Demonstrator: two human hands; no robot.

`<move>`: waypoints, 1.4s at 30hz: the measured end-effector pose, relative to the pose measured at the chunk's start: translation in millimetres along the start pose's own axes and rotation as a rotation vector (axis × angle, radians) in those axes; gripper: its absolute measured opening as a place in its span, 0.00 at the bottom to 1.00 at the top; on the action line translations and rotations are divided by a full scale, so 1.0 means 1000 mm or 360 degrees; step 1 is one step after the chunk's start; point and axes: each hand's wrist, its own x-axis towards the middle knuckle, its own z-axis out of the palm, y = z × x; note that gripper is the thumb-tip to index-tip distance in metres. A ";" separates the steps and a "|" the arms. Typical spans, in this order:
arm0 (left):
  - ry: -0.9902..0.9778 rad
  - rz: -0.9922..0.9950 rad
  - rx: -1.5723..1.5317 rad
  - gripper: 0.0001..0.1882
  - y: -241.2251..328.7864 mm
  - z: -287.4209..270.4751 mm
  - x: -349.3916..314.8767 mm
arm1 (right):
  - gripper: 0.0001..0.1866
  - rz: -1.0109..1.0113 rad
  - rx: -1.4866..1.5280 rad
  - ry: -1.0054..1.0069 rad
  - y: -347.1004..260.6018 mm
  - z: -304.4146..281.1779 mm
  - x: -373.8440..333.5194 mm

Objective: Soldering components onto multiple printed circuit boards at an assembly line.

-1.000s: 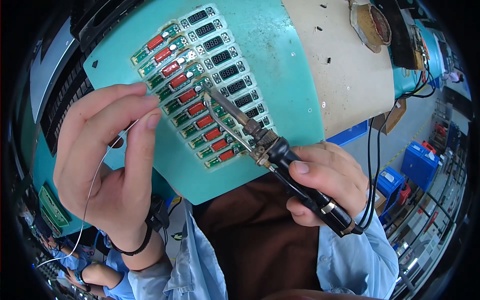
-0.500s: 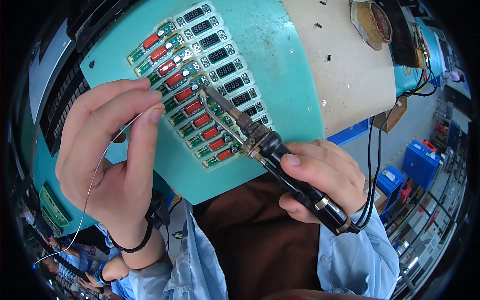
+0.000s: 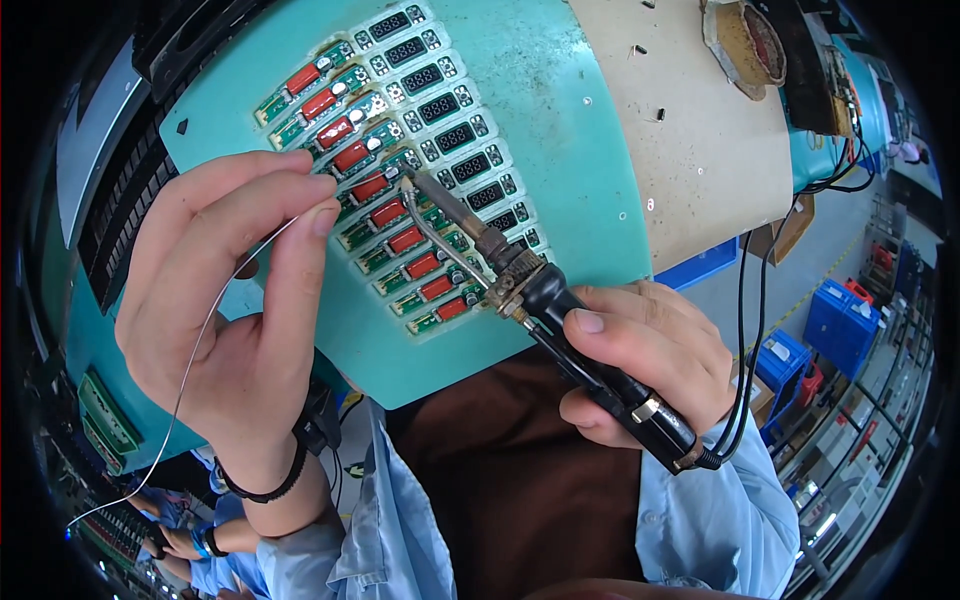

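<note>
the row of circuit boards (image 3: pixel 360 233) lay ahead of both hands, rightward of the left hand (image 3: pixel 240 380) and up and leftward of the right hand (image 3: pixel 665 345); it ran aslant, from upper left to lower right, while each board's own long axis tilted across it, from lower left to upper right. the left hand was the nearer: its fingertips hung at the row's left edge, by the middle boards, in a nearly closed pinch of thumb and fingers on a thin wire (image 3: pixel 188 365), which trailed away to the lower left of the row. whether any wire stuck out past the pinch toward the boards could not be told. the right hand stood off the row's lower right end, wrapped around the black handle of a soldering iron (image 3: pixel 548 293) with the thumb along its top. the iron lay slantwise, roughly along the row and across the boards' axes, its tip over the middle boards, just right of their red components, together with the end of a thin bent tube (image 3: pixel 440 243). whether the tip touched a board could not be made out.
</note>
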 end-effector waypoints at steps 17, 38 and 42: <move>-0.0002 0.0040 0.0068 0.07 0.012 -0.004 -0.007 | 0.27 -0.0065 0.0046 0.0053 0.001 -0.005 -0.016; 0.0024 -0.0001 0.0020 0.06 0.009 0.009 -0.007 | 0.28 0.0062 0.0006 -0.0025 -0.002 -0.004 -0.015; 0.0013 0.0020 0.0026 0.06 0.010 0.008 -0.006 | 0.28 0.0060 -0.0008 -0.0025 -0.003 -0.004 -0.015</move>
